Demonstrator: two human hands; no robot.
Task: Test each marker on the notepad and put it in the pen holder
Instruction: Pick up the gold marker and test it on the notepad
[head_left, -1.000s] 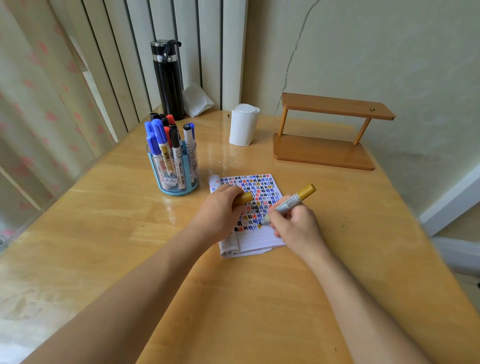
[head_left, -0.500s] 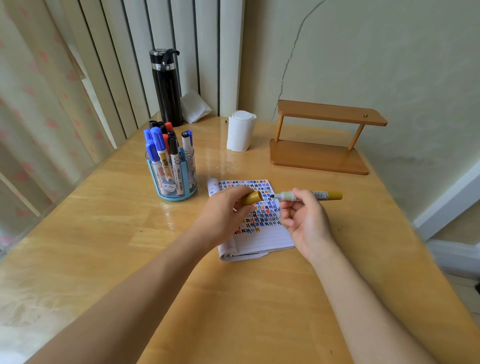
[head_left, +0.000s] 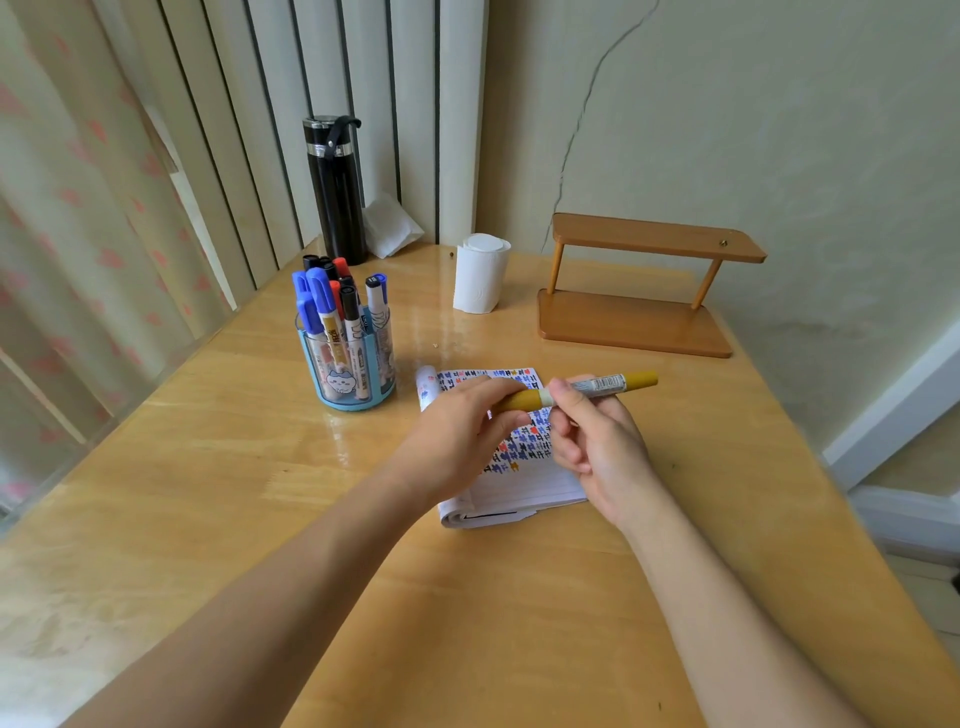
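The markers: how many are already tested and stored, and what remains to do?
Done: about eight capped markers stand in the blue pen holder, and the notepad carries many coloured test marks. In hand: the left hand and right hand bring the cap onto the yellow marker. Left: put it in the holder. No loose marker shows on the table.

Probably home room: heart-print curtain (head_left: 78, 218), wooden desk (head_left: 519, 597), flask (head_left: 335, 192).
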